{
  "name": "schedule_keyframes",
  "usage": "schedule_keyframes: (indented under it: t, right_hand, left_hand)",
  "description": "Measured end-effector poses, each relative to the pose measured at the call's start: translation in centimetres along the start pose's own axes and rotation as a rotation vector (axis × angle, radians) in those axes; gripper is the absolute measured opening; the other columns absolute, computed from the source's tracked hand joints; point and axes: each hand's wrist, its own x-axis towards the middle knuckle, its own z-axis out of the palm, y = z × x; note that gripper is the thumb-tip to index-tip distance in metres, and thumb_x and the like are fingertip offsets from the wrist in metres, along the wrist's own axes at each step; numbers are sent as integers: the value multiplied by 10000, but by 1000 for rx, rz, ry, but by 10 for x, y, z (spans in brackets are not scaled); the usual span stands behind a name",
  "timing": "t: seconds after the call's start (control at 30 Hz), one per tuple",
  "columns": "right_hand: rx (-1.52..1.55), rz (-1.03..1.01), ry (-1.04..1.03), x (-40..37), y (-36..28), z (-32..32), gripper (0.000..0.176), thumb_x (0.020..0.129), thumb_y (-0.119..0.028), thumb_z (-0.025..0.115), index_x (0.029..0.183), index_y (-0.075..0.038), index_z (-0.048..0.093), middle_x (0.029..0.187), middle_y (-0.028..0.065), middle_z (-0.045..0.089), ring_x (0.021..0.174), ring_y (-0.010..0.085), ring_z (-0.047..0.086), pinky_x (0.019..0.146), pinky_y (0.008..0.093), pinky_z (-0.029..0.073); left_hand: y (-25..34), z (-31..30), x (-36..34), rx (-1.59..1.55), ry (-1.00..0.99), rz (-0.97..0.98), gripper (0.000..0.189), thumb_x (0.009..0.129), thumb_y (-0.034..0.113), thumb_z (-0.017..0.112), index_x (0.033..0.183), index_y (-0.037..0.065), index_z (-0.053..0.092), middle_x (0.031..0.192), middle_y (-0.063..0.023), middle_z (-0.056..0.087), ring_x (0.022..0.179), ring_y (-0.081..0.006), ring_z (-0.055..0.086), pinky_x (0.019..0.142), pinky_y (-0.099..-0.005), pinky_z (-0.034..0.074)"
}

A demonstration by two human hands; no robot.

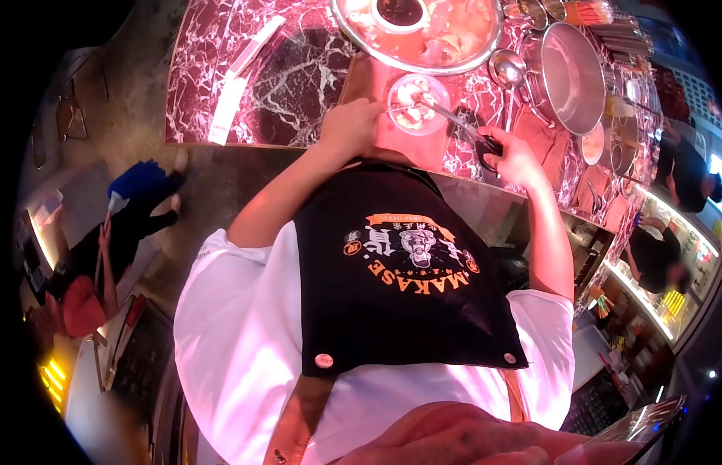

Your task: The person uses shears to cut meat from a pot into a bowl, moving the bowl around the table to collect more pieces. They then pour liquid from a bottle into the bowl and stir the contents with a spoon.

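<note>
I look down my own white shirt and black apron (400, 279) to a red marbled table (299, 85). My left hand (349, 124) is curled against the left rim of a small bowl (404, 116) that holds pale pieces of food; whether it grips the bowl I cannot tell. My right hand (518, 161) is closed on the black handles of a pair of scissors (454, 120). The metal blades reach into the bowl from the right.
A large round hotpot pan (446, 43) sits beyond the bowl, with a ladle (507, 71) and a steel pot (570, 77) to its right. A long white wrapper (237, 81) lies left. People stand at the left (120, 225) and right (687, 178).
</note>
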Motion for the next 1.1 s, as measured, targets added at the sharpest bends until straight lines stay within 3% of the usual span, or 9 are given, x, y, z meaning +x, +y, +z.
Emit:
schedule_keyframes:
  t: [0.07,0.3,0.33,0.4,0.47,0.6,0.73,0.87,1.1]
  right_hand:
    - [128,29,-40,4,3,1,496,792,-110,733,1269,-120,597,984,163,697,907,261,681,817,365,518]
    - [-27,-145,-38,18,19,-15,442,777,-46,727,1211,-82,651,999,177,711,948,308,688,850,378,519]
    - [-7,-92,-83,15,18,-24,450,783,-27,721,1224,-79,646,1015,164,714,948,278,690,841,360,519]
    - [194,-99,-129,10,26,-38,440,801,-4,697,1230,-72,630,996,126,707,933,225,674,838,334,513]
    - [293,-69,-100,5,19,-62,493,791,96,657,1258,-51,601,980,51,672,914,137,629,836,287,503]
    - [246,-180,231,42,17,-87,471,808,78,609,1256,-58,551,993,35,613,891,123,570,798,263,466]
    - [326,-27,494,108,7,-83,482,805,-105,683,1268,-82,550,901,102,655,812,210,636,775,322,501]
    - [443,-168,524,142,26,-61,517,798,-107,691,1293,-85,543,995,134,687,930,223,667,851,333,503]
    - [723,-92,471,148,49,-60,485,814,41,650,1280,-51,550,961,40,660,886,107,616,815,248,488]
  left_hand:
    - [7,-15,6,111,-144,16,180,892,196,569,1018,151,689,872,-106,637,824,-331,653,695,-444,522]
    - [-12,-75,11,-23,-67,-31,198,894,166,631,1062,91,705,884,-145,692,799,-310,675,684,-395,520]
    - [-12,-86,21,-6,-70,-24,198,894,166,631,1062,91,705,884,-145,692,799,-310,675,684,-395,520]
    - [0,-116,43,-232,-114,-346,216,903,136,640,1098,64,698,817,-144,692,721,-250,675,651,-359,503]
    - [-17,-115,77,-57,33,-155,225,920,127,619,1117,44,690,808,-142,693,685,-188,652,641,-332,496]
    - [-26,-99,183,-7,221,16,203,922,224,574,996,99,714,881,-194,691,829,-389,676,725,-460,530]
    - [-24,-76,326,215,113,-71,306,938,355,544,1032,127,726,953,-200,690,926,-395,661,818,-466,518]
    - [-32,-26,431,369,-111,-181,258,818,199,586,1025,174,738,1031,-148,711,992,-346,676,864,-436,526]
    - [-48,26,441,-68,143,-302,269,832,215,605,1054,186,755,1064,-93,722,1026,-295,678,906,-378,519]
